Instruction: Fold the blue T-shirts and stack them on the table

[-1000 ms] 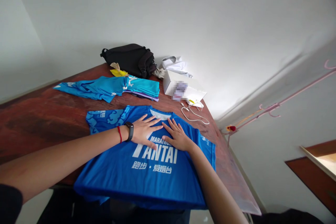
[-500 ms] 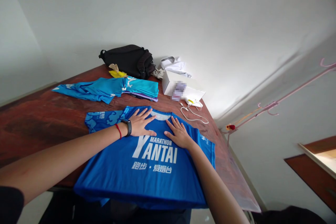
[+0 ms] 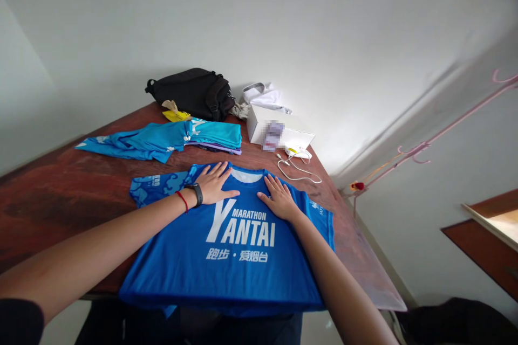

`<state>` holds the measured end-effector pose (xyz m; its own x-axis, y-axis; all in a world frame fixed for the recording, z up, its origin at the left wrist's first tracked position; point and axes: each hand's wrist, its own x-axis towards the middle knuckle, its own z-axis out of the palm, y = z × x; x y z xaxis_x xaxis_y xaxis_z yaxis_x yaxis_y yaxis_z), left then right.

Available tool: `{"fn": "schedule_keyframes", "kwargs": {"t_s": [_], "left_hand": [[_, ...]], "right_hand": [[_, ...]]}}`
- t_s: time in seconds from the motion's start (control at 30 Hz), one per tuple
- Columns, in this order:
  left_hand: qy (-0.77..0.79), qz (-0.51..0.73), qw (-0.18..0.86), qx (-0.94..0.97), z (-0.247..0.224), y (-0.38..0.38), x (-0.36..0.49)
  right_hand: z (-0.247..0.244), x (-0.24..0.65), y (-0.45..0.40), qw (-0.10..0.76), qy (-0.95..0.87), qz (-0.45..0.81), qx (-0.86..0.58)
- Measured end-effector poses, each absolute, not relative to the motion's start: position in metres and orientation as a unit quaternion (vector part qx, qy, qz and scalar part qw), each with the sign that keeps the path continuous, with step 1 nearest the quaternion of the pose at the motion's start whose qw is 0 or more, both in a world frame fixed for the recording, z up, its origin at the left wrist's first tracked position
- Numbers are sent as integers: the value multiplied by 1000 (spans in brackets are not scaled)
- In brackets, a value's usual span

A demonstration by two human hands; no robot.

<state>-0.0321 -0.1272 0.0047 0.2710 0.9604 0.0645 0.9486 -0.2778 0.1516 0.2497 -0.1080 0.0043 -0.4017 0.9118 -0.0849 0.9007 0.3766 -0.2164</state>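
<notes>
A blue T-shirt (image 3: 243,280) with white "Marathon Yantai" lettering is spread face up on the brown table (image 3: 52,210), its hem hanging over the near edge. My left hand (image 3: 213,184) lies flat on it to the left of the neckline, fingers spread, with a dark watch and a red cord at the wrist. On the other side of the neckline, my right hand (image 3: 278,199) rests with its palm down and fingers extended. Both hands touch the cloth without gripping it.
Beyond the T-shirt lie a light-blue garment (image 3: 141,140) and a folded stack of clothes (image 3: 218,135). Behind them are a yellow item (image 3: 177,115) and a black backpack (image 3: 190,94). A white box (image 3: 299,132) and a white cable (image 3: 299,175) sit at the right.
My hands have shifted slightly outward on the T-shirt, showing more of the neckline. The left fingers have drawn closer to the shoulder. The camera view has moved a little.
</notes>
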Motion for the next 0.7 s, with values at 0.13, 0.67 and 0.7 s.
{"fn": "schedule_keyframes", "kwargs": {"t_s": [0.13,0.67,0.7], "left_hand": [[611,59,22,789,4,-126,-31],[622,15,-17,783,5,-122,-31],[624,10,-19,781,5,-122,-31]], "right_hand": [[7,250,-109,36,-830,123,-543],[13,252,-110,51,-829,154,-535],[14,252,-110,48,-831,154,-533]]}}
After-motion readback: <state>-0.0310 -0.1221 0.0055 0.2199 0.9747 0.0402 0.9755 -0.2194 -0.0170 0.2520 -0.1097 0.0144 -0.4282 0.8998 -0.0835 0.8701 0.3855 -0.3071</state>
